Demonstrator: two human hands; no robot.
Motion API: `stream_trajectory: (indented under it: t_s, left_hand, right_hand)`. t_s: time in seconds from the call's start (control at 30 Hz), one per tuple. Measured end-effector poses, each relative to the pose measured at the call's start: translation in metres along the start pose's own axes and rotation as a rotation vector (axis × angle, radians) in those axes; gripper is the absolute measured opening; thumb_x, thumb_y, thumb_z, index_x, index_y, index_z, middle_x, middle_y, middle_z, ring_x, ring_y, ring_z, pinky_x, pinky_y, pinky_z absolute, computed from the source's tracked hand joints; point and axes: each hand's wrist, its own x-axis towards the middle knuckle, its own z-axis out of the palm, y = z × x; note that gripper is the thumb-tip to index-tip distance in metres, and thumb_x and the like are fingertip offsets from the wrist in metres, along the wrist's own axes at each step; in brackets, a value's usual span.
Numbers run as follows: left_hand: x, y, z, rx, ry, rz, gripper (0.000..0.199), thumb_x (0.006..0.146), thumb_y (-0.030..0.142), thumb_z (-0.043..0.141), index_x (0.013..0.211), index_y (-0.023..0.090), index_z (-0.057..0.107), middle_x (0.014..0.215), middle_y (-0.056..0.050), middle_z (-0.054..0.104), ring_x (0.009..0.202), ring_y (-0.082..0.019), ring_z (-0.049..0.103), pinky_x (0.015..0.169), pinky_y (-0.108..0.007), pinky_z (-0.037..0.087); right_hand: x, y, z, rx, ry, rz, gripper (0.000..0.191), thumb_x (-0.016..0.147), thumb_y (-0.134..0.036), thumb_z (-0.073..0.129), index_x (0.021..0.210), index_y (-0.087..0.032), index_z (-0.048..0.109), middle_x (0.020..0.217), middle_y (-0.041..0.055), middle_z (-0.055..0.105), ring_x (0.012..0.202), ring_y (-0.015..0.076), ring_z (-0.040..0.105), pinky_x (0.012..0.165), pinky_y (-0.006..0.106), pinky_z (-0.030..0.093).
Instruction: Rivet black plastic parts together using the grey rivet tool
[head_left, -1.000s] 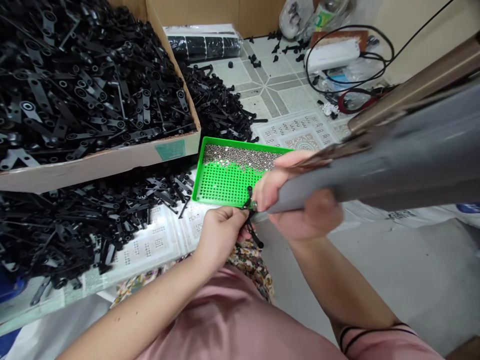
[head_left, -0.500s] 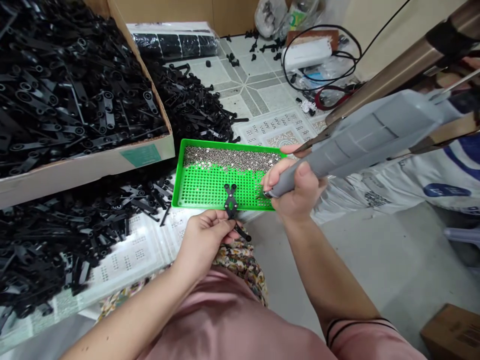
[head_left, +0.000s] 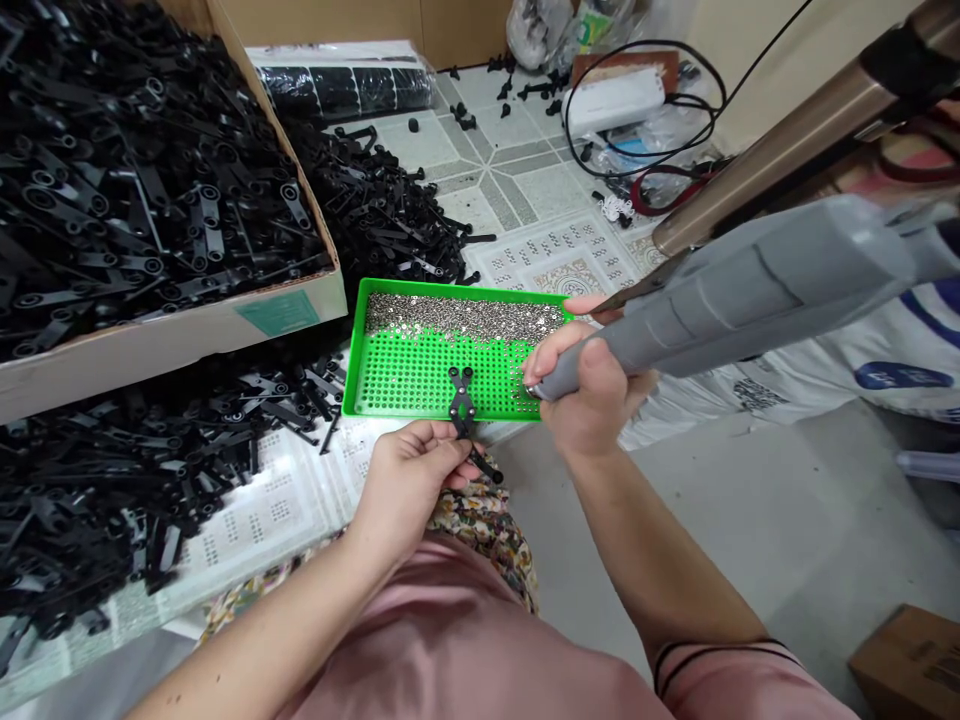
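Note:
My left hand (head_left: 421,462) pinches a black linkage of small hinged plastic arms (head_left: 461,393), its crossed upper end over the front rim of a green perforated tray (head_left: 405,375). Small silver screws (head_left: 465,318) fill the tray's back half, and some sit in the holes at its right side. My right hand (head_left: 592,385) is wrapped round a grey electric screwdriver (head_left: 697,290), slanting down to the left. Its tip (head_left: 531,392) is low over the tray's right part, among the screws there; whether it touches one I cannot tell.
A cardboard box (head_left: 292,305) heaped with black plastic arms stands at left, with loose piles (head_left: 397,215) around it. Behind lie a plastic-wrapped roll (head_left: 345,92) and a white power strip (head_left: 615,105) with a looped black cable. A brown metal tube (head_left: 780,130) crosses the upper right.
The screwdriver's rear end has swung slightly down and to the right, while its tip stays over the tray's right side. My left hand and the linkage have hardly moved.

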Motion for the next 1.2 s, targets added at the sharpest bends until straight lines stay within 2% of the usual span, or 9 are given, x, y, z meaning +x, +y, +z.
stream_trajectory:
  t_s: [0.1, 0.17, 0.33, 0.43, 0.5, 0.6, 0.73, 0.9, 1.2]
  left_hand:
    - [0.000, -0.001, 0.001, 0.022, 0.013, -0.011, 0.014, 0.067, 0.025, 0.069, 0.068, 0.014, 0.061, 0.058, -0.002, 0.068, 0.052, -0.011, 0.060, 0.051, -0.019, 0.045]
    - [0.000, 0.000, 0.002, 0.041, 0.019, -0.015, 0.015, 0.068, 0.026, 0.068, 0.067, 0.013, 0.061, 0.054, -0.002, 0.067, 0.052, -0.011, 0.061, 0.051, -0.019, 0.045]
    - [-0.001, 0.001, 0.002, 0.053, 0.035, -0.039, 0.016, 0.069, 0.027, 0.067, 0.064, 0.013, 0.060, 0.056, -0.003, 0.068, 0.052, -0.011, 0.062, 0.050, -0.018, 0.043]
    - [0.000, 0.001, 0.002, 0.058, 0.036, -0.041, 0.017, 0.069, 0.028, 0.067, 0.062, 0.013, 0.061, 0.058, -0.003, 0.068, 0.053, -0.011, 0.063, 0.049, -0.018, 0.042]
    - [0.000, 0.000, 0.002, 0.061, 0.032, -0.035, 0.017, 0.069, 0.028, 0.066, 0.061, 0.014, 0.061, 0.058, -0.004, 0.068, 0.053, -0.012, 0.063, 0.048, -0.018, 0.041]
    - [0.001, 0.000, 0.002, 0.064, 0.027, -0.019, 0.018, 0.070, 0.028, 0.065, 0.060, 0.014, 0.061, 0.058, -0.004, 0.068, 0.051, -0.012, 0.062, 0.048, -0.019, 0.041]
    - [0.001, -0.001, 0.002, 0.064, 0.033, -0.002, 0.017, 0.070, 0.027, 0.064, 0.059, 0.014, 0.061, 0.056, -0.004, 0.067, 0.049, -0.011, 0.060, 0.047, -0.019, 0.039]
    - [0.003, -0.004, 0.001, 0.053, 0.005, 0.030, 0.018, 0.071, 0.027, 0.063, 0.059, 0.014, 0.060, 0.056, -0.003, 0.066, 0.049, -0.011, 0.059, 0.046, -0.019, 0.038]
    - [0.004, -0.005, 0.000, 0.047, 0.011, 0.022, 0.018, 0.071, 0.026, 0.062, 0.057, 0.014, 0.060, 0.051, -0.002, 0.064, 0.046, -0.010, 0.058, 0.045, -0.018, 0.038]
  right_hand:
    - [-0.011, -0.003, 0.011, -0.028, 0.248, -0.077, 0.027, 0.077, -0.035, 0.064, 0.100, -0.025, 0.056, 0.062, -0.0058, 0.055, 0.049, 0.0111, 0.051, 0.053, 0.028, 0.046]
    - [-0.015, -0.002, 0.014, -0.002, 0.301, -0.112, 0.029, 0.077, -0.032, 0.065, 0.104, -0.026, 0.056, 0.065, -0.0051, 0.055, 0.052, 0.0111, 0.051, 0.056, 0.029, 0.047]
    - [-0.008, 0.001, 0.003, 0.094, 0.124, -0.143, 0.024, 0.080, -0.043, 0.057, 0.094, -0.023, 0.059, 0.050, -0.0053, 0.048, 0.039, 0.0129, 0.044, 0.045, 0.031, 0.042]
    - [0.000, -0.010, 0.000, 0.122, 0.090, -0.105, 0.025, 0.079, -0.048, 0.057, 0.089, -0.026, 0.059, 0.047, -0.0061, 0.046, 0.035, 0.0126, 0.041, 0.041, 0.030, 0.040]
    - [0.002, -0.024, 0.002, 0.144, 0.091, -0.083, 0.027, 0.078, -0.051, 0.055, 0.087, -0.025, 0.059, 0.045, -0.0063, 0.044, 0.034, 0.0122, 0.040, 0.039, 0.029, 0.039]
    - [0.001, -0.042, 0.012, 0.202, 0.006, -0.039, 0.032, 0.078, -0.054, 0.053, 0.085, -0.023, 0.059, 0.043, -0.0062, 0.043, 0.032, 0.0122, 0.039, 0.035, 0.028, 0.038]
    - [-0.004, -0.046, 0.026, 0.298, -0.125, 0.027, 0.030, 0.077, -0.050, 0.056, 0.087, -0.022, 0.060, 0.043, -0.0052, 0.047, 0.031, 0.0129, 0.041, 0.036, 0.031, 0.042]
    - [-0.007, -0.038, 0.033, 0.318, -0.181, 0.009, 0.027, 0.080, -0.045, 0.055, 0.088, -0.020, 0.059, 0.044, -0.0043, 0.050, 0.031, 0.0131, 0.043, 0.035, 0.030, 0.041]
    - [-0.011, -0.037, 0.032, 0.296, -0.203, 0.005, 0.030, 0.078, -0.046, 0.059, 0.090, -0.019, 0.060, 0.045, -0.0043, 0.052, 0.033, 0.0135, 0.044, 0.037, 0.031, 0.043]
